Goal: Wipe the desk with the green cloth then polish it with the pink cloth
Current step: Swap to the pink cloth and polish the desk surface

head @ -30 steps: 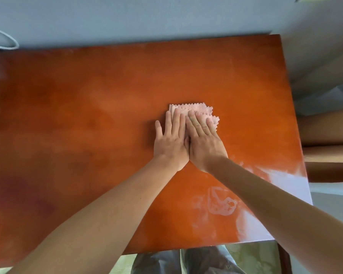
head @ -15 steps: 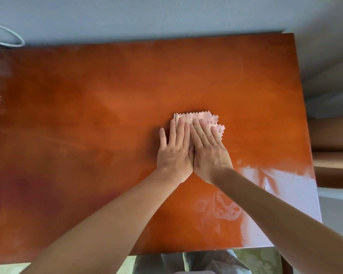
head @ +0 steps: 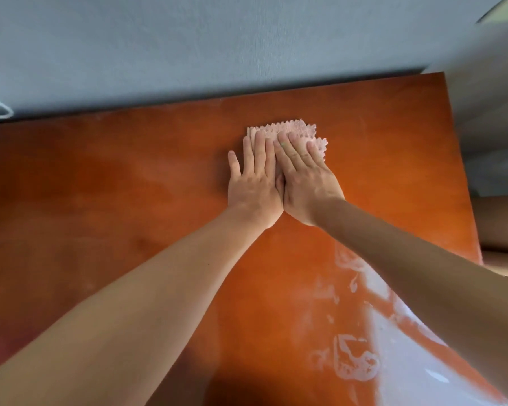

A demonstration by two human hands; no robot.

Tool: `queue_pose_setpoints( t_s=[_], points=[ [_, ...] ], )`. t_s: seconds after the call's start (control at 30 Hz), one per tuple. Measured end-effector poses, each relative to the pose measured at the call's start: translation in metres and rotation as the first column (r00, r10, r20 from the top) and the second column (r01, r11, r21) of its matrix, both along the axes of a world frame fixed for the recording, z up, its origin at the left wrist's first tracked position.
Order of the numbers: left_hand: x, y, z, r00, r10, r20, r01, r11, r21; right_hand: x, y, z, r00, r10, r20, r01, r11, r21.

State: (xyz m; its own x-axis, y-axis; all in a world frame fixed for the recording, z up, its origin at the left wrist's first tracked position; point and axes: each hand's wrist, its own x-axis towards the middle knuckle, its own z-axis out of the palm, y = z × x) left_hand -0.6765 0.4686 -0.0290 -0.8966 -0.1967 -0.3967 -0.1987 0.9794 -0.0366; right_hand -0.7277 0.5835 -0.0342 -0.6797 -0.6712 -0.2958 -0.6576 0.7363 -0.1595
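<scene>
A folded pink cloth with zigzag edges lies on the orange-brown desk, close to its far edge. Both my hands press flat on the cloth, side by side with straight fingers. My left hand covers its left part, and my right hand covers its right part. Only the cloth's far edge and right corner show past my fingertips. No green cloth is in view.
A grey wall runs along the desk's far edge. A white cable loop shows at the far left. Pale streaks and glare mark the desk's near right part. The desk's right edge borders other furniture.
Both hands have pushed the pink cloth away from me toward the desk's far edge. The camera view has tilted with them, and a glass object at the left is out of view.
</scene>
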Motion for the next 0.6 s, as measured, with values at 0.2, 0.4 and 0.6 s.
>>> queue_pose_setpoints(
  t_s=[0.2,0.4,0.6],
  points=[
    [-0.048,-0.02,-0.004,1.0,-0.009,-0.027,0.009,1.0,-0.004,-0.047,-0.019,0.001,1.0,-0.016,-0.004,0.016,1.0,-0.001],
    [-0.068,-0.027,-0.001,1.0,-0.006,-0.025,0.006,1.0,-0.013,-0.066,-0.027,0.003,0.999,-0.032,-0.001,0.032,0.999,-0.012],
    [-0.065,-0.022,0.007,0.999,-0.009,0.033,0.011,0.998,-0.059,-0.057,-0.027,0.007,0.997,-0.072,0.022,0.072,0.997,0.007]
  ],
)
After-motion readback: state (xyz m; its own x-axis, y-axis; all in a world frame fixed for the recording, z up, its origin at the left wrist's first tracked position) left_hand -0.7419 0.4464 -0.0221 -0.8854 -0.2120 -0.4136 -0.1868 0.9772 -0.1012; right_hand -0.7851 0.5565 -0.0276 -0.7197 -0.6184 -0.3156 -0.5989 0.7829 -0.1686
